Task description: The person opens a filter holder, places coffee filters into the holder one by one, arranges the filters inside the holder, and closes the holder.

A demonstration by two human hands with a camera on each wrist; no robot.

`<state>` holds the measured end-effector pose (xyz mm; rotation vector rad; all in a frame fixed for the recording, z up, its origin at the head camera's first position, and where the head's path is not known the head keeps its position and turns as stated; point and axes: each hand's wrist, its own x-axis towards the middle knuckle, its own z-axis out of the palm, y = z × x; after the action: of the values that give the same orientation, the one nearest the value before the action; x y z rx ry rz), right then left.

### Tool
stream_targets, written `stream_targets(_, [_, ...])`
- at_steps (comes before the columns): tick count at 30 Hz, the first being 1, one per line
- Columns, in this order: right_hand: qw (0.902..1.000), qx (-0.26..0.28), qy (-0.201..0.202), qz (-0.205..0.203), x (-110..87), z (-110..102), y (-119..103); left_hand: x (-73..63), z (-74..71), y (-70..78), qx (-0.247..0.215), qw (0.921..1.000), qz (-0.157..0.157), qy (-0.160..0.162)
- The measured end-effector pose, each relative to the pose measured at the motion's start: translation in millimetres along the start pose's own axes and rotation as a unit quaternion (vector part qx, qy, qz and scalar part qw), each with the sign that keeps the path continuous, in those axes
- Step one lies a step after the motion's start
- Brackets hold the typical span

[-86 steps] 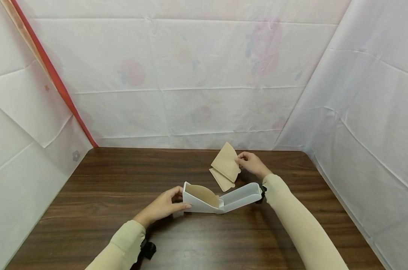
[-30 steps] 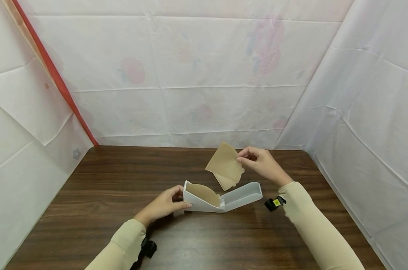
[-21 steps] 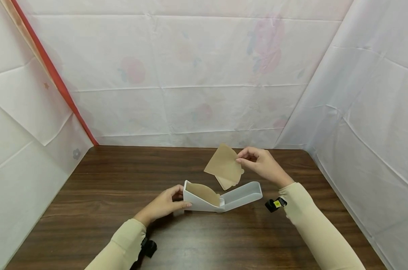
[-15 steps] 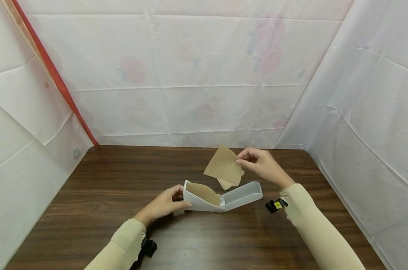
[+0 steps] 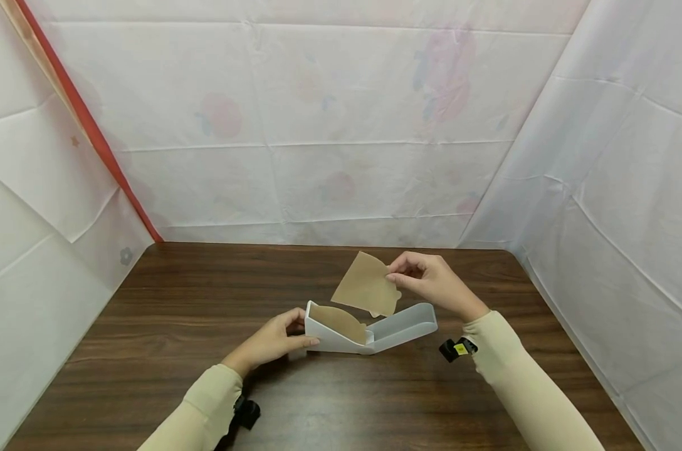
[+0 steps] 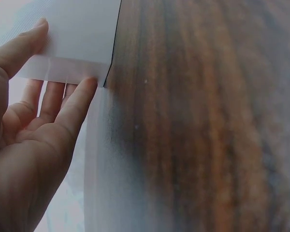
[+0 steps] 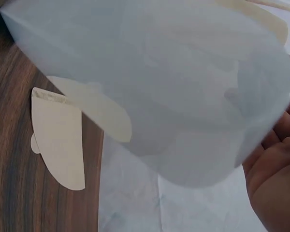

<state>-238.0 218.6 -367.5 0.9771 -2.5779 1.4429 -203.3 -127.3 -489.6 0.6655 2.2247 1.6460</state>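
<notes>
My left hand [image 5: 270,341] grips the left end of a white filter box [image 5: 332,338], thumb on the near side. A tan paper coffee filter [image 5: 336,321] stands inside the box. The box's translucent lid [image 5: 405,327] is swung out to the right; in the right wrist view the lid [image 7: 183,87] fills the foreground. Between thumb and fingers, my right hand [image 5: 431,279] pinches the curved edge of another paper coffee filter [image 5: 366,285], behind the box. A further filter [image 7: 58,140] lies on the table in the right wrist view; the held one mostly hides it in the head view.
The dark wood-grain table [image 5: 341,401] carries the box. White patterned cloth [image 5: 330,125] hangs behind it and at both sides, with a red strip [image 5: 93,128] at the left. Black cameras [image 5: 456,349] are strapped to both wrists.
My right hand has drawn the pinched filter left and toward the box, tilting it and covering more of the filter beneath. My left hand and the box have stayed almost still.
</notes>
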Motion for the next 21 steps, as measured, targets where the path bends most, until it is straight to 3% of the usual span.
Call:
stream_targets(13, [0.9994,-0.022,-0.026,-0.001,1.1,11,-10,1.2,0.3,-0.4,0.000,1.0000,-0.002,-0.001])
stream_targets(21, [0.9975,-0.048,-0.036,-0.037,-0.8,21,-10,-0.1,0.6,0.6,-0.006,0.9999,-0.009,0.000])
